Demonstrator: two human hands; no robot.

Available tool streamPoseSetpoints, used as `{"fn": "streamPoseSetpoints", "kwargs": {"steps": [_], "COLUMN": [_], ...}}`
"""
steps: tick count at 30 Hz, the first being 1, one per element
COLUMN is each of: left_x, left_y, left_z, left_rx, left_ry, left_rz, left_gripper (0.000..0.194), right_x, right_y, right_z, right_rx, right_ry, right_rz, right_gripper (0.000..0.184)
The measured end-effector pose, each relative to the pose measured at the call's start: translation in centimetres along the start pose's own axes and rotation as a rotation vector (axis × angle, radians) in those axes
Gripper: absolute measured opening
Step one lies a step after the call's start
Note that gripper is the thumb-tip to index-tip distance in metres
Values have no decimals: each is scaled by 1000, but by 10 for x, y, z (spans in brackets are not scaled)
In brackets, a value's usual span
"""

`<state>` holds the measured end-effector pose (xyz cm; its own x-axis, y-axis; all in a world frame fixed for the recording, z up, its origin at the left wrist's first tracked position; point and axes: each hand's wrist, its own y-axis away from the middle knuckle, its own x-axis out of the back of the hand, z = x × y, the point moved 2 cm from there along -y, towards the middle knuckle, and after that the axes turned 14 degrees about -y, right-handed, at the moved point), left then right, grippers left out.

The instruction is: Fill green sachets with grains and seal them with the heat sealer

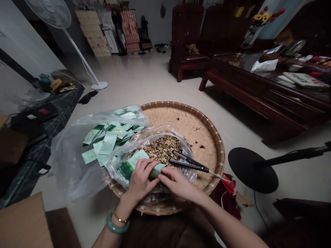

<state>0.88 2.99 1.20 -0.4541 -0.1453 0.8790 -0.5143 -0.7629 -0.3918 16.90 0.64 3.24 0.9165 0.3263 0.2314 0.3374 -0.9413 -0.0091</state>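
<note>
Downward, through the head camera, I see a round woven tray (204, 125) with a raised rim, close to the person's lap. My left hand (141, 177) and right hand (178, 182) meet over its near half, fingers curled and gripping a small pale green packet (156, 170) between them. Under and beyond them, an open clear bag (184, 137) holds dried brown and cream flakes (165, 147). A black hair straightener (192, 163) lies across its right side, plates apart, its pale cord running over the rim. To the left, a larger plastic bag (74, 151) spills past the tray, with many green packets (110, 137) heaped in it. The tray's far right is bare weave, dotted with a few dark scraps.

Around it I see a shiny pale floor (144, 82). A white standing fan (99, 85) is at upper left, stacked boxes (94, 32) stand at the back, and a dark wooden chair (184, 38) and low table (258, 82) fill the right. A round black base (252, 168) sits just beside the tray.
</note>
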Motion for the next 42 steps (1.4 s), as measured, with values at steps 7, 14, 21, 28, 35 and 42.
{"fn": "streamPoseSetpoints", "kwargs": {"steps": [7, 14, 21, 28, 35, 42], "left_x": [14, 14, 15, 15, 15, 17], "left_y": [-6, 5, 5, 1, 6, 4], "left_z": [-10, -30, -45, -60, -67, -63], "left_rx": [109, 598, 815, 918, 982, 978], "left_ry": [101, 647, 882, 993, 1028, 1034], "left_rz": [23, -99, -45, 179, 278, 326], "left_gripper": [37, 45, 56, 60, 60, 56], "right_x": [43, 41, 19, 3, -41, -59], "right_y": [-7, -52, -82, -90, -85, -84], "right_z": [2, 24, 16, 22, 9, 13], "right_rx": [102, -84, -41, -280, -57, 59], "right_ry": [37, 614, 536, 490, 653, 802], "right_rz": [230, -69, -209, -204, -216, -226], "right_gripper": [24, 47, 35, 72, 57, 88]}}
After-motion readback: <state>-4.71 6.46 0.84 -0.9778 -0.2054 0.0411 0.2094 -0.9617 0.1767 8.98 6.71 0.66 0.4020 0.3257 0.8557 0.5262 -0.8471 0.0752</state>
